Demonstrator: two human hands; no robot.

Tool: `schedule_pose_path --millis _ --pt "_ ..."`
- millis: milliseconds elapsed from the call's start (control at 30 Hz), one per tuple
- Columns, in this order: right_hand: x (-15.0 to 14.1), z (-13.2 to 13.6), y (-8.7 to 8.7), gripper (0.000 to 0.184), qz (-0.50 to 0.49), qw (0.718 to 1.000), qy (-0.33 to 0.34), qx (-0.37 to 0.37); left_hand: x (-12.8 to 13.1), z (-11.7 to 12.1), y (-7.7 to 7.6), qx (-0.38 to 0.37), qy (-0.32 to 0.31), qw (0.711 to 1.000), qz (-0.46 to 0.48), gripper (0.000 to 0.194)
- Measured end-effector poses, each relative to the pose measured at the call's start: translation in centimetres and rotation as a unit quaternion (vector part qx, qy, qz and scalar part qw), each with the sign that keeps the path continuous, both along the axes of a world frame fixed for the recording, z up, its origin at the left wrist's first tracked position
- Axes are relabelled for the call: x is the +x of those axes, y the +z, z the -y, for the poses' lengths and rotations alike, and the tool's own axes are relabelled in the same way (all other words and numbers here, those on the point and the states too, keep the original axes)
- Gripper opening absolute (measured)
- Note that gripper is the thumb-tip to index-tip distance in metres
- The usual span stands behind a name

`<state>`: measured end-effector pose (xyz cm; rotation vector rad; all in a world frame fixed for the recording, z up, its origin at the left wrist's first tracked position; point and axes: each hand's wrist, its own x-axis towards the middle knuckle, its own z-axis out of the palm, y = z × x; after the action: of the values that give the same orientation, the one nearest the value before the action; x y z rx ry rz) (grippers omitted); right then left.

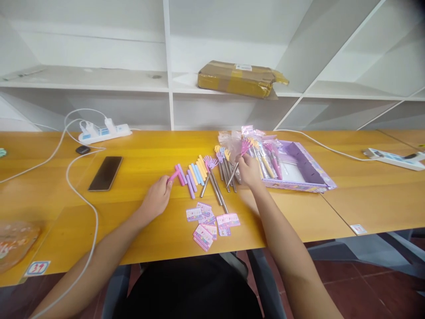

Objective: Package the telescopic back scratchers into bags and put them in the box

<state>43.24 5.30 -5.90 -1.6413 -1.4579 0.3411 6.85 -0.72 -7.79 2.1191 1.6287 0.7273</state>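
My left hand (pixel 157 196) is closed on a pink handle sleeve (pixel 173 176), at the left of a row of loose purple, blue and yellow sleeves (pixel 195 173). My right hand (pixel 249 170) grips a back scratcher (pixel 245 147) with a pink claw head; its metal rod slants down to the left. Beside it lie several bare metal back scratchers (pixel 217 192) with purple and yellow claws. Bagged back scratchers (pixel 266 166) with coloured handles rest against and partly in a purple box (pixel 312 188). Printed cards (pixel 203 238) are scattered nearer me.
A phone (pixel 105 173) and a white power strip (pixel 105 134) with looping cables are at left. Another power strip (pixel 398 158) lies at right. A taped carton (pixel 235 79) sits on the shelf behind. An orange bag (pixel 16 243) is at the left edge.
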Motion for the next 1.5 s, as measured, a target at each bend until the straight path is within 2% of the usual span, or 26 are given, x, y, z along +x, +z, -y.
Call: schedule_pose_path --millis 100,200,333,467,567,733,1067,1333,1500 --pt "0.0 -0.2 -0.1 0.025 -0.164 0.986 0.007 0.033 0.1 -0.1 -0.1 0.034 -0.013 0.999 0.006 0.030" --pt "-0.6 -0.2 -0.1 0.029 -0.313 0.947 0.051 0.050 0.1 -0.3 0.0 0.009 -0.023 0.999 0.024 0.031" --pt "-1.6 -0.1 -0.1 0.035 -0.380 0.919 0.094 0.050 0.2 -0.1 0.2 -0.010 -0.046 0.998 0.051 0.032" --pt "-3.0 0.4 -0.1 0.033 -0.449 0.871 0.200 0.012 0.6 0.4 0.5 -0.010 -0.105 0.993 0.050 0.031" --pt "-3.9 0.9 -0.1 0.033 -0.458 0.851 0.254 -0.010 0.8 0.7 0.5 -0.021 -0.125 0.991 0.038 0.031" --pt "-4.8 1.4 -0.4 0.032 -0.447 0.847 0.286 -0.030 1.0 0.9 0.4 -0.022 -0.130 0.991 0.026 0.031" --pt "-4.5 1.3 -0.3 0.025 -0.455 0.841 0.294 -0.007 0.9 1.0 0.6 -0.043 -0.133 0.990 0.035 0.031" --pt "-4.8 1.3 -0.6 0.028 -0.418 0.863 0.284 -0.025 1.0 1.1 0.8 -0.024 -0.128 0.991 0.019 0.036" --pt "-4.8 1.4 -0.7 0.030 -0.406 0.865 0.293 -0.025 0.8 1.1 0.5 0.000 -0.132 0.991 0.015 0.039"
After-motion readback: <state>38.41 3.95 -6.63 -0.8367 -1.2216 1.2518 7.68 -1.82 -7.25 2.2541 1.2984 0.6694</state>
